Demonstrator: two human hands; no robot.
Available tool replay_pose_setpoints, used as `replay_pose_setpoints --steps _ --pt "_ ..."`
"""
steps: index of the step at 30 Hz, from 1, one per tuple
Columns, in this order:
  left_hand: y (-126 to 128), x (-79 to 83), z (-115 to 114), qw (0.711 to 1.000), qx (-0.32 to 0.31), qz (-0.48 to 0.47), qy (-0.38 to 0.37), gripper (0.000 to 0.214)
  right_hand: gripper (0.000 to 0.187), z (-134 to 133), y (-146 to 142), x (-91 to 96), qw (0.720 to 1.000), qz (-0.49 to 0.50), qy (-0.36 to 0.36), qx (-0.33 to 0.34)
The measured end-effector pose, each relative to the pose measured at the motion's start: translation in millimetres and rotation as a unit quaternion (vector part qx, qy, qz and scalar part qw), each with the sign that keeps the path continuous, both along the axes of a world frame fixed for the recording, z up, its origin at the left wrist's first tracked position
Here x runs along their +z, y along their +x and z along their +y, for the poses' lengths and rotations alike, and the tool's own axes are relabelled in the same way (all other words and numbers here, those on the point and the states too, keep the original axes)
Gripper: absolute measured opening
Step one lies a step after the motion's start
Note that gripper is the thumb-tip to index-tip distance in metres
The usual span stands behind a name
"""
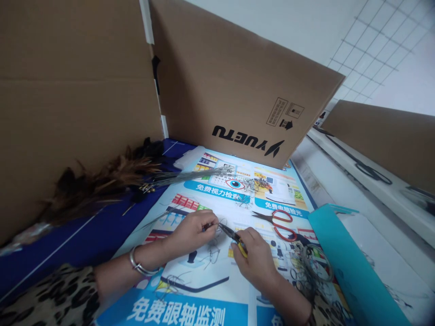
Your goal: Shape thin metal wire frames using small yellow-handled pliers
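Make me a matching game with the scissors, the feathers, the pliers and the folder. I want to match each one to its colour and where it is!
Things:
1. scissors
2. feathers
3. pliers
4. folder

Colour and place:
A. brown and black, on the blue table
B. yellow handles, in the right hand, tips by the wire that the left hand pinches
C. red handles, lying on the poster
D. teal, at the right side

Pairs: 1-C, 2-A, 3-B, 4-D
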State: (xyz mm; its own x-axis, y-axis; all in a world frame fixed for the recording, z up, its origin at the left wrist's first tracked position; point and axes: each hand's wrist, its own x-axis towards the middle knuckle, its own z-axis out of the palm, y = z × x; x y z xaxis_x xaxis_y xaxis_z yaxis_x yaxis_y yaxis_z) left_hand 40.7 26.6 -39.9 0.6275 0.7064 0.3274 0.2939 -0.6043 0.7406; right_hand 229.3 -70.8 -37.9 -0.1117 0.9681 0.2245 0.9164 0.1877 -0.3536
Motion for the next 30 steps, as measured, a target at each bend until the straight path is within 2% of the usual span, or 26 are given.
replay_pose_setpoints --steps 5,14,23,30 --pt "0.0 -0.6 0.0 1.000 0.001 0.014 0.018 0.015 0.018 0.4 0.6 -0.3 1.000 -0.006 -0.007 0.002" --pt "0.0 -1.4 -2.0 0.996 0.015 0.074 0.054 0.015 0.017 -0.6 -2.6 2.1 0.997 -0.075 0.002 -0.001" --pt "-0.2 -3.6 -3.5 0.992 0.024 0.077 0.097 0.015 0.014 0.1 -3.7 -2.1 0.993 -0.113 0.020 -0.006" --pt "0.4 -3.6 -3.0 0.991 0.028 0.078 0.102 0.014 0.013 -0.7 -4.3 -7.6 0.991 -0.133 0.029 -0.009"
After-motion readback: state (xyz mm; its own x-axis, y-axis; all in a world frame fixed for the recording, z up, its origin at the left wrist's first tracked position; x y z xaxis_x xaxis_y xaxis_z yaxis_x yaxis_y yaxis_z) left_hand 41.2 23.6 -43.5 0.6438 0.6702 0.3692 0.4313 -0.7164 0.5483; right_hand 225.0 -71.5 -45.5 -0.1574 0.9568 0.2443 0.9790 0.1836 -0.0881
